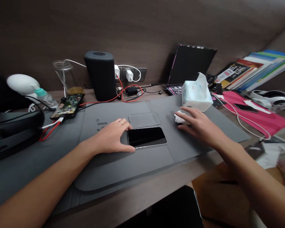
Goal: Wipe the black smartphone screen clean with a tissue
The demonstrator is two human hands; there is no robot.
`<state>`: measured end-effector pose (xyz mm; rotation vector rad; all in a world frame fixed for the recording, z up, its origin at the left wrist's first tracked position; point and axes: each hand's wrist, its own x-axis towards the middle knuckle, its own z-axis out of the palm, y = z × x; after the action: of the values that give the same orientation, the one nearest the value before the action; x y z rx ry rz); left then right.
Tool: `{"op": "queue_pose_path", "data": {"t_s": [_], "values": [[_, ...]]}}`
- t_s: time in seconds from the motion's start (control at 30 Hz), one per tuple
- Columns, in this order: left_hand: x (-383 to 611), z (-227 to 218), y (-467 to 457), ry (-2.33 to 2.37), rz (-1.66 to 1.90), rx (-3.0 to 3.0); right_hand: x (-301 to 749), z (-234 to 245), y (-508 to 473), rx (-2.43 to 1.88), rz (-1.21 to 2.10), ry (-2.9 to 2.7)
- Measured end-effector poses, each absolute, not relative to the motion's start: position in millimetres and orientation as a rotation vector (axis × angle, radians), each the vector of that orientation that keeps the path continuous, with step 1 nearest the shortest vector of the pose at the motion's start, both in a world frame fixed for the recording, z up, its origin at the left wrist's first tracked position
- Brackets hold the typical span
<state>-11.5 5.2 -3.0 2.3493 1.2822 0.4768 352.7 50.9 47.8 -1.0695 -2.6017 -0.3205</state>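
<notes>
A smartphone (147,137) with a dark screen and a light edge lies flat on the grey desk mat (142,171). My left hand (111,136) grips its left end, thumb along the near edge and fingers at the far corner. Just beyond the phone is a clear screen protector (144,119), flat on the mat. My right hand (196,125) has its fingers apart beside a crumpled white tissue (180,117); whether a fingertip touches it I cannot tell. Behind that hand stands a tissue pack (196,95) with one sheet pulled up.
A black speaker (101,76) and a red cable (104,102) are at the back. Another phone (67,106), plugged in, leans at left near a small spray bottle (46,98). A laptop (192,65), books (247,71), headphones (270,95) and a pink sheet (258,115) occupy the right.
</notes>
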Motion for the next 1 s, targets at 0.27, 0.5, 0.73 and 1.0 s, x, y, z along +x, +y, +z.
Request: {"op": "queue_pose_path", "data": {"t_s": [0.27,0.5,0.73,1.0], "values": [[-12,-5,6,1.272,0.447,2.386,278,39,69,-1.128,0.198,-2.641],[-11,-2,5,1.261,0.445,2.385,272,12,107,-1.038,0.366,-2.693],[-9,5,4,1.269,0.437,2.365,278,12,98,-0.96,0.283,-2.623],[-12,-3,5,1.311,0.489,2.299,277,26,82,-0.75,0.304,-2.477]]}}
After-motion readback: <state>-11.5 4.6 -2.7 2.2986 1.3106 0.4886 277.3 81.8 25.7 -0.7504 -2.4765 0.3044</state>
